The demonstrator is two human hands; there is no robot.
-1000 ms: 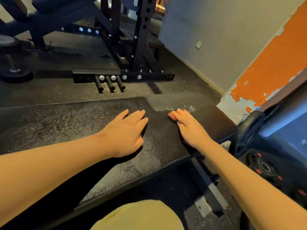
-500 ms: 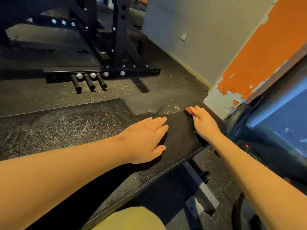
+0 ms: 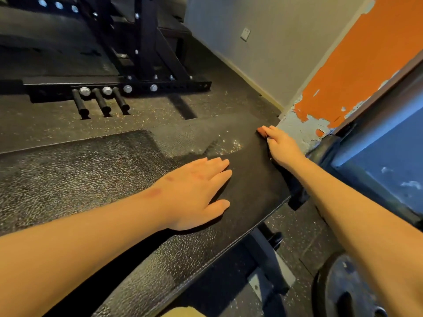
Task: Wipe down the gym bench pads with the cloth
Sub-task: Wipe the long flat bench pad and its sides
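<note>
Risk: left hand (image 3: 194, 195) and right hand (image 3: 281, 147) both lie flat on the bench pad (image 3: 91, 179) at its right end, fingers straight and together. No cloth plainly visible, so bare palms would likely only smear the wet speckles (image 3: 226, 144) near the far edge. Right hand, at the far right corner, could slip off. Pad: black, pebbled, glossy. The darker matte patch under the hands is cloth or shadow, cannot tell.

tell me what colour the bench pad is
The bench pad is black with a pebbled grain; head view.
</note>
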